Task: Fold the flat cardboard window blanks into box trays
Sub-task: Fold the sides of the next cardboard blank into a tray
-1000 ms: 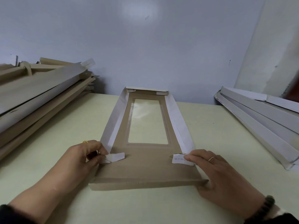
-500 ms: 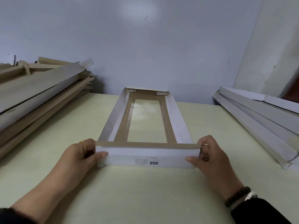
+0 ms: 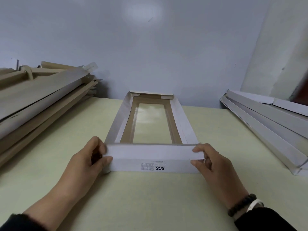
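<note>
One window tray point(image 3: 152, 129) lies mid-surface point(image 3: 150, 197), its long axis running away toward the wall. Two hands hold its near end wall point(image 3: 150, 160), printed "SGS" upside down beside small text too fine to read: left hand point(image 3: 86, 162) and right hand point(image 3: 215, 165), fingers curled, pinch the corners. Two stacks flank it: brown blanks point(image 3: 38, 97) left, white pieces point(image 3: 270, 125) right.

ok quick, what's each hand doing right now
Left hand: pinching the left end of the tray's near end wall.
Right hand: pinching the right end of the same wall.
</note>
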Demonstrator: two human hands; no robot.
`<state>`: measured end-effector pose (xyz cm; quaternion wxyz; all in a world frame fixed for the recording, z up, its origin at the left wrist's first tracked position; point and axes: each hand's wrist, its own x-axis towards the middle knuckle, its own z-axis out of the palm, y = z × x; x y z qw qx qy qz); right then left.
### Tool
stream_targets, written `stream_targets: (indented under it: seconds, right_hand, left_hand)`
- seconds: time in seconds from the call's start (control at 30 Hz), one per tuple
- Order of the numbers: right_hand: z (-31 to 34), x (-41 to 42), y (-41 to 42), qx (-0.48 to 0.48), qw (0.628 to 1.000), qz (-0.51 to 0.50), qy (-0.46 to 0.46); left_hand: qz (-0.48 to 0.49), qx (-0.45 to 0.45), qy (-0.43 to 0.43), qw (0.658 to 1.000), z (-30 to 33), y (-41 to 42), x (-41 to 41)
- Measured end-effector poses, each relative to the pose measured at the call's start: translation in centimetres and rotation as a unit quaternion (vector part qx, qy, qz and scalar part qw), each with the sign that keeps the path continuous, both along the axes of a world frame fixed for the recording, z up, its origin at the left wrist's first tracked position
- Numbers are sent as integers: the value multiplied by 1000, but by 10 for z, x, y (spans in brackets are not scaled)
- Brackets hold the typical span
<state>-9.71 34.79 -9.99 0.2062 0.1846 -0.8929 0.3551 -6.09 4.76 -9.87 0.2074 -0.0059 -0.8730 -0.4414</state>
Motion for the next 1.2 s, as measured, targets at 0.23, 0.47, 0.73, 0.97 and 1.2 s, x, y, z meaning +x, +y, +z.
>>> stream_targets:
  seconds: [0.23,0.47,0.73,0.97,1.2]
  right_hand:
    - [-2,-2,7,50,998,13,-27]
    - [12,1,1,229,966,-13,122]
    - [9,14,-35,293,938,126,136]
    - [5,1,-26,83,985,139,-57]
    - [10,0,-16,209,952,210,-75]
  left_hand:
    - [-65,-80,-21,994,8,1,6]
    - [-56,-186,-3,981,5,-2,5]
    - [-141,-406,82,899,8,63,6]
    - [-161,-356,72,918,10,76,6]
    - [-127,-401,110,901,7,75,6]
